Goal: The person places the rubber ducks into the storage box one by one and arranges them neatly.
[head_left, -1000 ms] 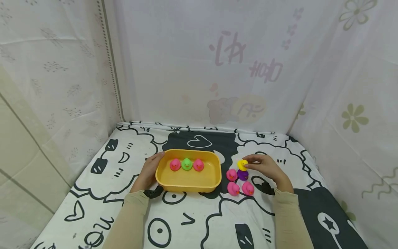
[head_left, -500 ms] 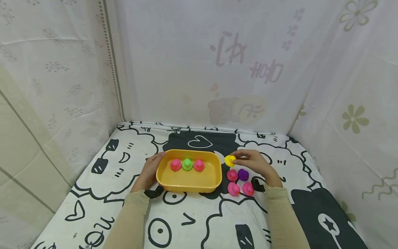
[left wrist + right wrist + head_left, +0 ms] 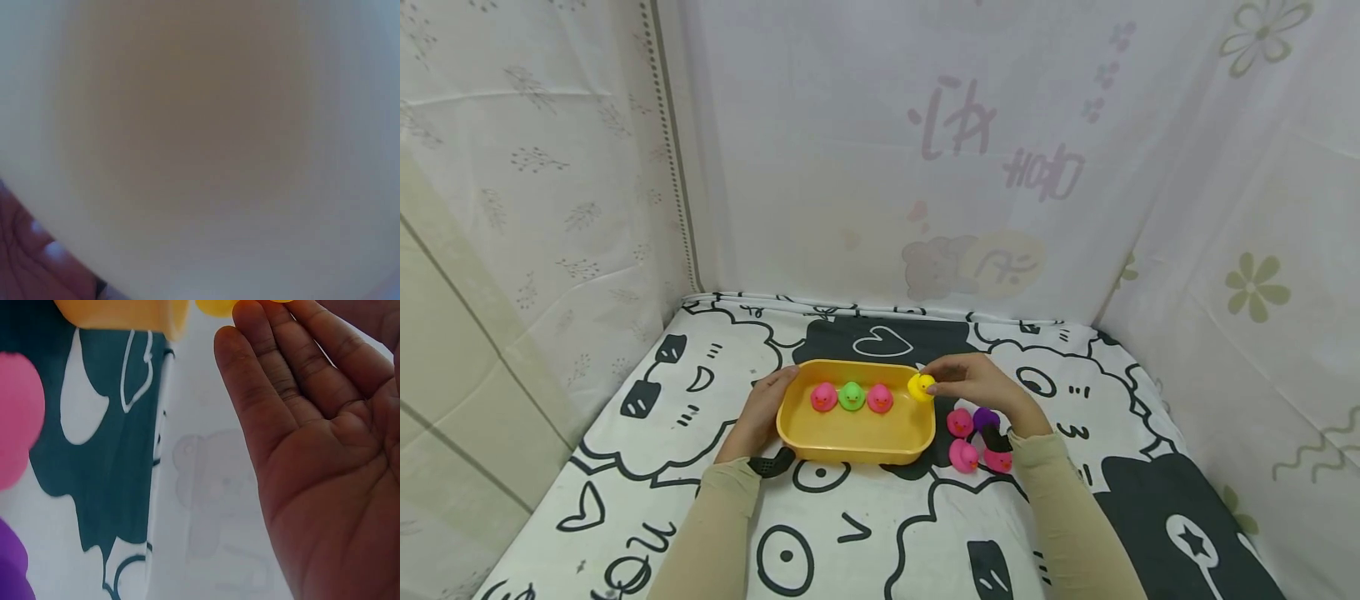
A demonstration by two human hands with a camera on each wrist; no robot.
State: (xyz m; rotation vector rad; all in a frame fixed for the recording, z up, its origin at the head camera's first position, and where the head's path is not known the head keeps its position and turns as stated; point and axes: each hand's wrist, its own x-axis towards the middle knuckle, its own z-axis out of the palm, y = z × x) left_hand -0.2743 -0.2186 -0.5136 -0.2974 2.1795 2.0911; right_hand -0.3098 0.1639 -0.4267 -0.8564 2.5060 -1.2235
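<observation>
My right hand pinches a yellow rubber duck at the right end of the yellow tray, where the duck overlaps the rim in the head view. My left hand holds the tray's left end, fingertips at the far left corner. Inside the tray, a pink duck, a green duck and another pink duck stand in a row. The right wrist view shows the palm and fingers, the yellow duck cut off at the top. A pale blur fills most of the left wrist view.
Right of the tray are a pink duck, a second pink duck, a third pink duck and a purple duck, partly behind the right wrist. A patterned black-and-white cloth lies beneath; pale curtains surround the table.
My right hand has lifted the yellow duck from beside the purple duck and carried it left to the tray's right rim. The left hand and tray have stayed in place.
</observation>
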